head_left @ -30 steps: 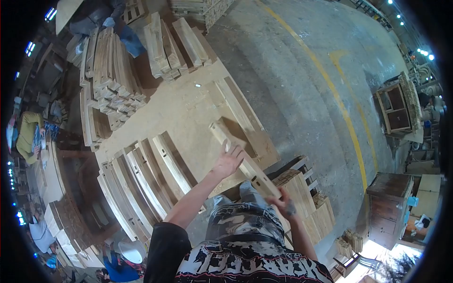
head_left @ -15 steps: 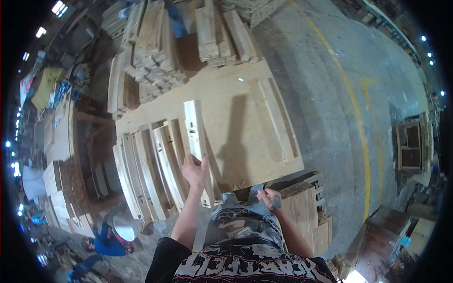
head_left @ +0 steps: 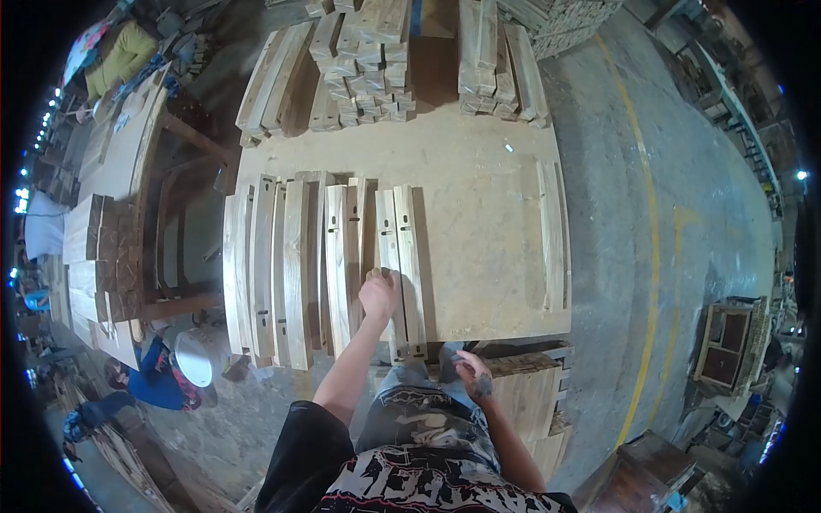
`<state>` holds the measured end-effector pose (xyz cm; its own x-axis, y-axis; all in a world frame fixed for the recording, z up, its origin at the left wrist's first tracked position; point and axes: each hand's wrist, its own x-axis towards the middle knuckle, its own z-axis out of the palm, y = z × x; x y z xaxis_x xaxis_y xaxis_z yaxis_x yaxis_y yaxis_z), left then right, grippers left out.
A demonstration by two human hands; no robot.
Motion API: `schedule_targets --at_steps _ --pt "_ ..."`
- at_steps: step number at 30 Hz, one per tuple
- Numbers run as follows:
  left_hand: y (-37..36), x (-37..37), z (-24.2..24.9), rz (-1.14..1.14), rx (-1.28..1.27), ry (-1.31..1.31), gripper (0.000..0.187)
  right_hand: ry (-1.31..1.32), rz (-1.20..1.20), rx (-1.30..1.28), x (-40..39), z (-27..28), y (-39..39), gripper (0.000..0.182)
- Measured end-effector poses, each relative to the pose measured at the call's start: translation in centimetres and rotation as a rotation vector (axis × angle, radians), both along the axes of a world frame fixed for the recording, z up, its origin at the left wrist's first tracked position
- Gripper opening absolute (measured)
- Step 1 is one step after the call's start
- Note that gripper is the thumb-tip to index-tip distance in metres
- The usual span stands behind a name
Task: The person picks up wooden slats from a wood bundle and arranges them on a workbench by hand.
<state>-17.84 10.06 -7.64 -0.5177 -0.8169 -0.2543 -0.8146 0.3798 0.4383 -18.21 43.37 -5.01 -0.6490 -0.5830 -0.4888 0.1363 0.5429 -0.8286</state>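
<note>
My left hand (head_left: 380, 294) is closed around a pale wooden bar (head_left: 389, 244) with small slots near its upper end. That bar lies on the board tabletop (head_left: 479, 231), side by side with another slotted bar (head_left: 410, 256) to its right. Left of my hand runs a row of similar wooden bars (head_left: 295, 265), some showing slots and holes. My right hand (head_left: 472, 374) hovers by my thigh, below the table's near edge. Its fingers are loosely bent and apart, and no object shows in them.
Stacked wooden bars (head_left: 363, 73) fill the far side, with another pile (head_left: 496, 68) to their right. A single bar (head_left: 554, 231) lies along the right edge. More timber (head_left: 522, 393) stands below right. A person in blue (head_left: 158, 376) is beside a white bucket (head_left: 195, 357).
The bar in my left hand, tilted earlier, now lies straight beside another slotted bar. The view has turned, shifting the table rightward. My right hand remains near my thigh.
</note>
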Motion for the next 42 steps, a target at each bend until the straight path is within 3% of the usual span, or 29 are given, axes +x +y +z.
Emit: schedule_targets --at_steps 3,6,9,10,11,14,17,20,26,29,33,36,39,40,42 --pt "0.8 0.3 -0.2 -0.069 0.062 0.071 0.043 -0.093 -0.024 0.03 0.7 -1.7 0.4 0.034" --pt "2.2 1.7 -1.7 -0.171 -0.018 0.168 0.055 -0.395 -0.169 0.077 1.5 -3.4 0.1 0.042" --pt "4.9 5.0 -1.5 -0.017 0.242 0.285 0.052 -0.498 -0.17 0.117 1.4 -5.1 -1.0 0.058" --pt "5.9 6.5 -1.6 0.038 0.319 0.192 0.051 -0.564 -0.194 0.101 1.4 -5.6 -1.5 0.075" --pt "6.9 8.4 -2.7 0.092 0.396 0.099 0.052 -0.615 -0.218 0.082 1.2 -5.8 -2.2 0.078" --pt "10.1 12.5 -4.4 0.434 0.853 0.305 0.061 -0.745 -0.258 0.056 0.9 -5.9 -3.8 0.086" --pt "10.8 13.5 -3.4 0.544 0.977 0.129 0.069 -0.827 -0.222 0.073 1.1 -6.0 -5.6 0.091" --pt "12.4 13.7 -5.0 0.59 1.075 0.154 0.071 -0.932 -0.286 0.062 1.0 -5.7 -6.8 0.09" --pt "16.1 14.7 -10.0 0.673 1.303 0.451 0.073 -0.863 -0.321 0.06 1.7 -5.6 -5.7 0.082" --pt "16.0 14.4 -2.8 0.545 1.421 0.503 0.073 -0.892 -0.222 0.003 2.2 -4.8 -3.2 0.08" --pt "16.8 15.4 -3.1 0.593 1.429 0.522 0.071 -1.055 -0.294 -0.167 2.7 -4.1 -0.7 0.073" --pt "15.6 15.7 -1.3 0.54 1.472 0.576 0.068 -1.02 -0.272 -0.266 1.5 -3.6 0.6 0.07" --pt "14.7 15.9 -0.2 0.5 1.436 0.584 0.064 -0.882 -0.234 -0.187 -0.3 -3.0 1.5 0.063" --pt "15.4 15.2 -0.4 0.514 1.323 0.572 0.064 -0.775 -0.322 -0.076 0.1 -4.1 1.4 0.063" --pt "16.2 14.2 -1.3 0.146 1.028 0.384 0.068 -0.393 -0.118 0.029 0.9 -6.1 1.3 0.069"
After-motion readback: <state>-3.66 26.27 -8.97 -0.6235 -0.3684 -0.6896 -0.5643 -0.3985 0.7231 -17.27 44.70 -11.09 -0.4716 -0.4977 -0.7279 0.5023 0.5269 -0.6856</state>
